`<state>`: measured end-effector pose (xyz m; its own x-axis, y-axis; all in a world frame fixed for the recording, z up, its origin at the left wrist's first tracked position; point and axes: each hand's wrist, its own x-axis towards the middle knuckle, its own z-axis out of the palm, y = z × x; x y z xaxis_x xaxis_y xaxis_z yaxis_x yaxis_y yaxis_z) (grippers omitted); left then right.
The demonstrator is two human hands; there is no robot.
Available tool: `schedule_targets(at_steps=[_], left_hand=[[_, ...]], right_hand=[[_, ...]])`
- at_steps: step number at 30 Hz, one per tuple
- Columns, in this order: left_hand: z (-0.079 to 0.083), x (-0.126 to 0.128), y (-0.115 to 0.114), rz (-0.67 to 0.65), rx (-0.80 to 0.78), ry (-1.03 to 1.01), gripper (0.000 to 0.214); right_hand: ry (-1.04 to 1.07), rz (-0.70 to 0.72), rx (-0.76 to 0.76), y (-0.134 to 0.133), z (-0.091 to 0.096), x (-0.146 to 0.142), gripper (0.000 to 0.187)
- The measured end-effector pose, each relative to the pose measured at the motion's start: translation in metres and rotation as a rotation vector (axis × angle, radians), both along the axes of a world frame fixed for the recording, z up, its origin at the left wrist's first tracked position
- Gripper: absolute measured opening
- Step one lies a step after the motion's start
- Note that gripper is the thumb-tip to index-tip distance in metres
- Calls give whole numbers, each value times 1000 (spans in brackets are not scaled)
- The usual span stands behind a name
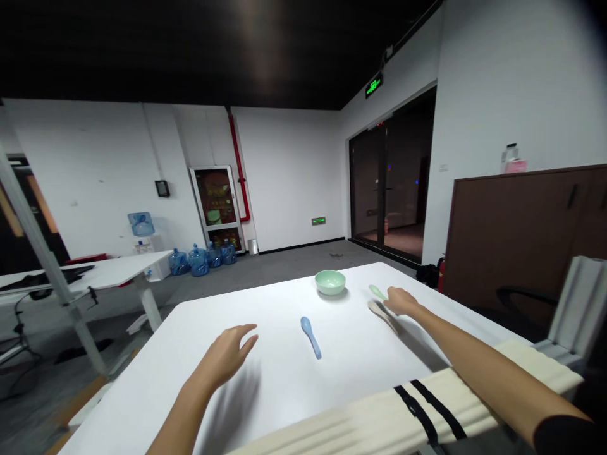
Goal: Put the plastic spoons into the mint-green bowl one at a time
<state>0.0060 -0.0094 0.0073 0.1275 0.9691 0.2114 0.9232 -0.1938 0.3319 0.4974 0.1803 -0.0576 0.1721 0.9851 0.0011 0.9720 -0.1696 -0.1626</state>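
At the right of the white table, my right hand has its fingers closed on the handle of a pale green spoon, whose bowl points toward the far left. Just below that hand lies a beige spoon. A light green bowl stands upright near the far edge, left of the green spoon. Near the table's middle rests a blue spoon. To its left, my left hand hovers above the tabletop, open with thumb and fingers apart, holding nothing.
A cream cloth with black stripes runs along the near edge, under my right forearm. On the right are a brown cabinet and a dark chair armrest. Another white table stands at the left, with blue water bottles beyond it.
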Motion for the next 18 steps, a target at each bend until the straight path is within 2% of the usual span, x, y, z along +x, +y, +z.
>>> schedule_targets(at_steps=[5,10,14,18], left_hand=[[-2,-1,0,9,4,-5,55],[-5,-2,1,0,6,-13,55],[-2,0,-1,0,-6,3,56],[0,1,-2,-1,-11,25,55]], right_hand=[[54,130,6,-7,19,-38,25],[106,255,-149,-25,27,-78,18],[125,291,-195,-37,23,-105,16],[122,323,-221,-41,11,-119,16]])
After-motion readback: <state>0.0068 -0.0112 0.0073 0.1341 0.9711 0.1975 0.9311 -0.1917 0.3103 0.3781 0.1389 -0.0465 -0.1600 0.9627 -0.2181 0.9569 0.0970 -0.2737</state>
